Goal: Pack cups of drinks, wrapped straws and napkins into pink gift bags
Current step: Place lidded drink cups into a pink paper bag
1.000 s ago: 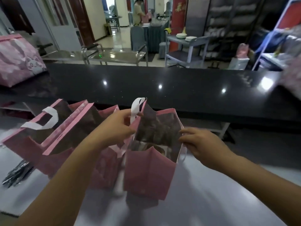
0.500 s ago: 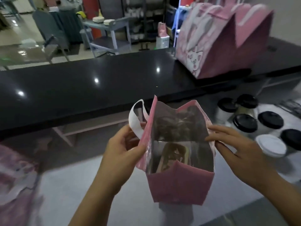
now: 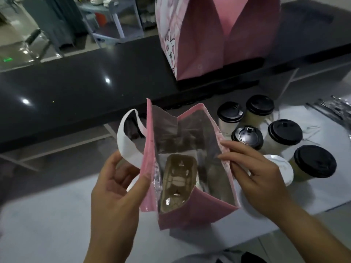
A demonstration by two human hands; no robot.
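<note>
Left hand (image 3: 117, 190): was bare; showed creases across the palm.
Right hand (image 3: 260, 181): was bare; showed its back, with faintly marked knuckles.
Left forearm (image 3: 110, 240): ran uncovered to the lower edge of the view.
Right forearm (image 3: 319, 232): ran uncovered to the lower right corner.
Clothing (image 3: 209, 258): appeared only as a strip of pale grey fabric with a dark patch beside it, at the bottom edge; too little to tell the garment.

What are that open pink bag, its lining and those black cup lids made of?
The open pink gift bag: matte, creased, probably paper or non-woven; its silver lining: likely foil, mirror-like reflections; the round black cup lids: seemingly moulded plastic, faint sheen.
</note>
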